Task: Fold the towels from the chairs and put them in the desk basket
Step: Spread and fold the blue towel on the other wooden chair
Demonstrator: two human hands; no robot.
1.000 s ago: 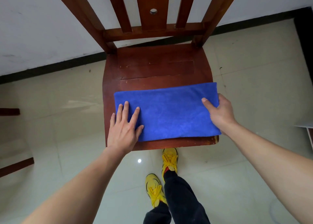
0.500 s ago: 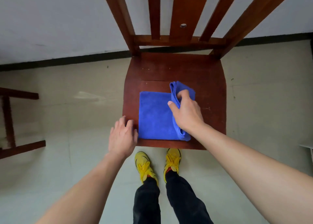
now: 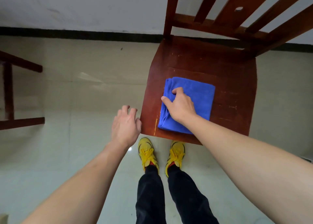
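Observation:
A blue towel [image 3: 199,96], folded into a small thick square, lies on the seat of a reddish-brown wooden chair [image 3: 233,81]. My right hand [image 3: 179,105] sits on the towel's left part, fingers curled over the stacked left edges and thumb out to the left. My left hand [image 3: 126,125] hovers just off the seat's front-left corner with loosely bent fingers and holds nothing. No basket or desk is in view.
Part of a second wooden chair or stool frame [image 3: 10,91] stands at the far left. A white wall with a black skirting line [image 3: 76,33] runs behind. My feet in yellow shoes [image 3: 147,152] stand on glossy floor tiles right before the chair.
My right hand carried the towel's right half over to the left, turning the long strip into a square. My left hand slid off the towel and clear of the seat. The view swung left.

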